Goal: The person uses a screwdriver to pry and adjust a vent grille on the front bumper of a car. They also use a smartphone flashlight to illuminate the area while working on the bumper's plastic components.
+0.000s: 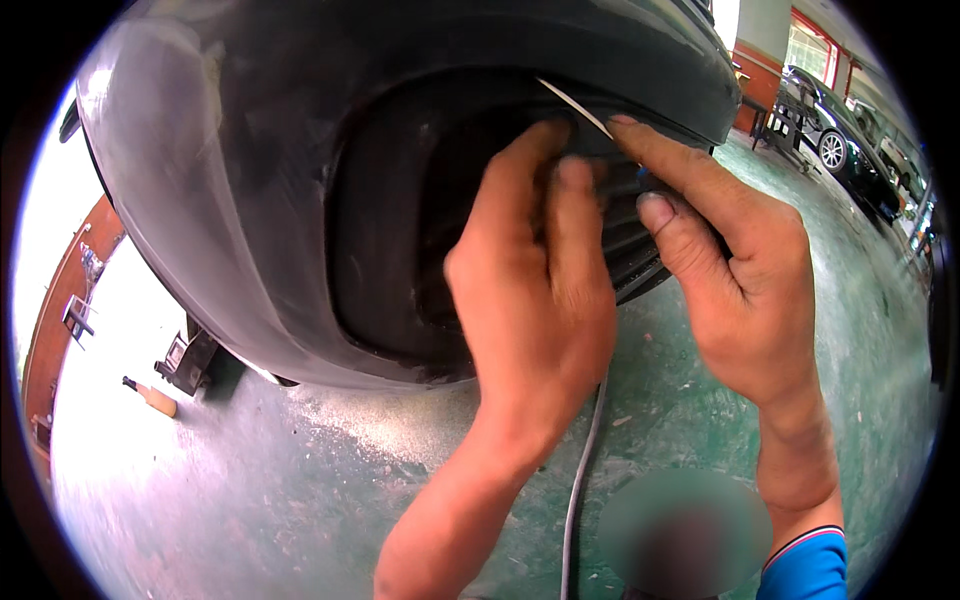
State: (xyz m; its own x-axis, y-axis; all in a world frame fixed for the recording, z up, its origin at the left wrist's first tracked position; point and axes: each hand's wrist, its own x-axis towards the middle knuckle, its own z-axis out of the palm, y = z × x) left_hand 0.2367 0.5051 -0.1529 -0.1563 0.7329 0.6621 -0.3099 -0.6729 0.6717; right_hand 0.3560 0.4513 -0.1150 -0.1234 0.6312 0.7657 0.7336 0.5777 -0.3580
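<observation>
A thin white strip (575, 107) runs along the top edge of the black grille (625, 235) set in the dark car bumper (250, 200); the right hand (735, 275) pinches it between fingertip and thumb, the left hand (535, 290) lies flat, fingers extended, on the grille just beside, above a green floor (350, 470)

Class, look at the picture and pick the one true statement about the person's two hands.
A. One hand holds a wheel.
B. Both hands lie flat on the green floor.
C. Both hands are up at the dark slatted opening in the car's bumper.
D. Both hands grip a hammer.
C: the left hand and right hand both press their fingers against the slatted grille in the dark bumper, above the green floor.
</observation>
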